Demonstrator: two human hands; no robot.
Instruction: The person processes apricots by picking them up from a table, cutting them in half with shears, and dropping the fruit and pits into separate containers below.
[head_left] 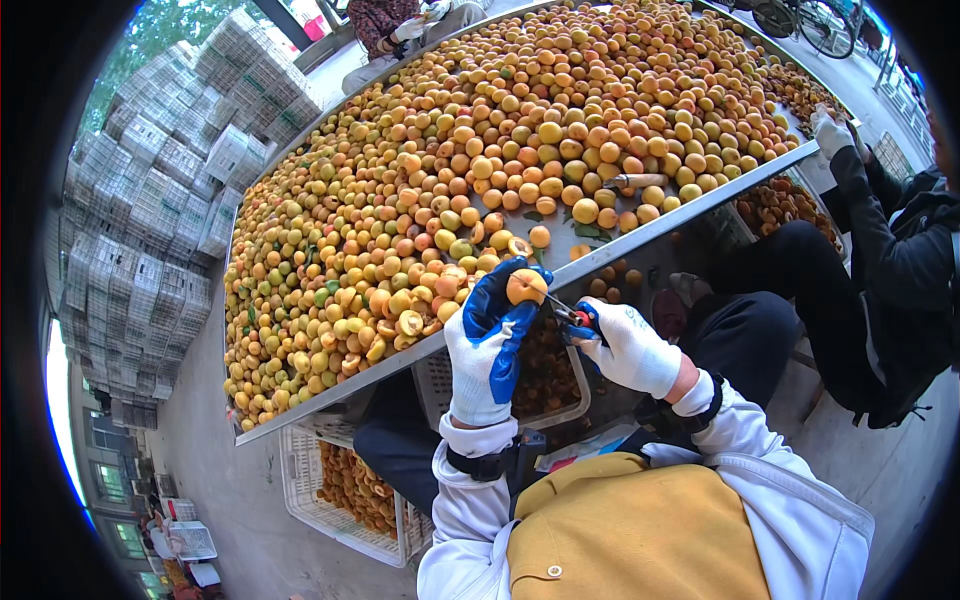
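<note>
My left hand [492,340], in a white glove with a blue coated palm, is closed around an orange-yellow apricot [527,286] at the table's near edge. My right hand [632,350], gloved the same way, grips a small knife [570,314] with a red and dark handle. The knife's thin blade points left and meets the fruit's right side; how deep it goes I cannot tell. Just beyond my hands, many whole apricots [480,168] cover the metal-edged table [690,213]. A halved apricot [410,322] lies to the left of my left hand.
Below the table, a white crate [297,480] holds apricot halves, with another crate [578,408] beneath my hands. A wooden-handled tool [635,181] rests among the fruit. Co-workers sit at the right [900,270] and far side [385,30]. Stacked crates [150,200] stand left.
</note>
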